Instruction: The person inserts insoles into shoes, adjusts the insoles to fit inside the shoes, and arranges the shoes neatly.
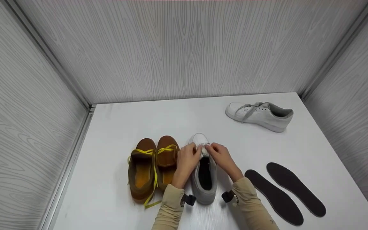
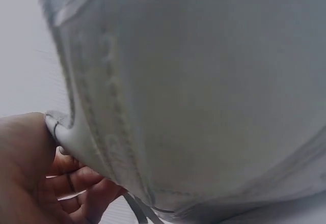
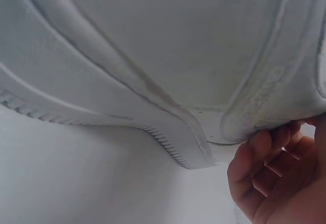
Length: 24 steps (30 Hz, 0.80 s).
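A white sneaker (image 1: 204, 197) with a grey heel stands at the middle front, toe pointing away and its opening facing up. From the left, my left hand (image 1: 187, 159) pinches the lacing flap at the front of that opening. On the opposite side my right hand (image 1: 221, 156) grips the other flap with curled fingers. Close up in the left wrist view, the thumb presses the edge of the upper (image 2: 204, 91) and grey lace ends (image 2: 136, 210) hang below. The right wrist view has the right fingers (image 3: 247, 170) bent at the flap's edge.
Left of the sneaker sits a pair of brown shoes (image 1: 141, 191) with yellow laces. Another white sneaker (image 1: 260, 116) with a grey lace lies at the back right. Two dark insoles (image 1: 276, 199) lie at the front right. Wood-patterned panels (image 1: 184, 48) enclose the white table (image 1: 107, 166).
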Each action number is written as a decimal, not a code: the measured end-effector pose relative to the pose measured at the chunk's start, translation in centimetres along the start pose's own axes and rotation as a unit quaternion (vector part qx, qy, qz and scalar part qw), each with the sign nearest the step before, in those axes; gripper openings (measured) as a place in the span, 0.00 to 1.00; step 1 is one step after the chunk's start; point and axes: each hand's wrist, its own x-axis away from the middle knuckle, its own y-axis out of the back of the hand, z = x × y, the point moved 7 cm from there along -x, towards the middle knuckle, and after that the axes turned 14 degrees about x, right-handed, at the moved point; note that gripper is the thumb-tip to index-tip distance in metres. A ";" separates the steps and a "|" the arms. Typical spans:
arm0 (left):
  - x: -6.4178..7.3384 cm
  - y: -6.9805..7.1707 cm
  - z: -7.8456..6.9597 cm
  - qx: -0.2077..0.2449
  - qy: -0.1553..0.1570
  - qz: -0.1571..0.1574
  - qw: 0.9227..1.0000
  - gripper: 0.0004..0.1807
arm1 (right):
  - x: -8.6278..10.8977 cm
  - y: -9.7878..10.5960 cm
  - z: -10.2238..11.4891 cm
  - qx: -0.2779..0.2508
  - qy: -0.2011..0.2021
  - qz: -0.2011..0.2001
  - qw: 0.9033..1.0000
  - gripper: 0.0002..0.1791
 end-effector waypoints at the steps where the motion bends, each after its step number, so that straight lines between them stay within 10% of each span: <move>1: 0.0 0.1 -0.1 0.000 0.002 0.000 1.000 0.22 | 0.0 0.1 0.1 0.002 0.000 0.002 1.000 0.22; 24: 1.3 -0.1 -1.3 -0.075 0.039 0.007 0.996 0.17 | 0.8 1.3 1.5 0.028 0.031 0.001 0.999 0.17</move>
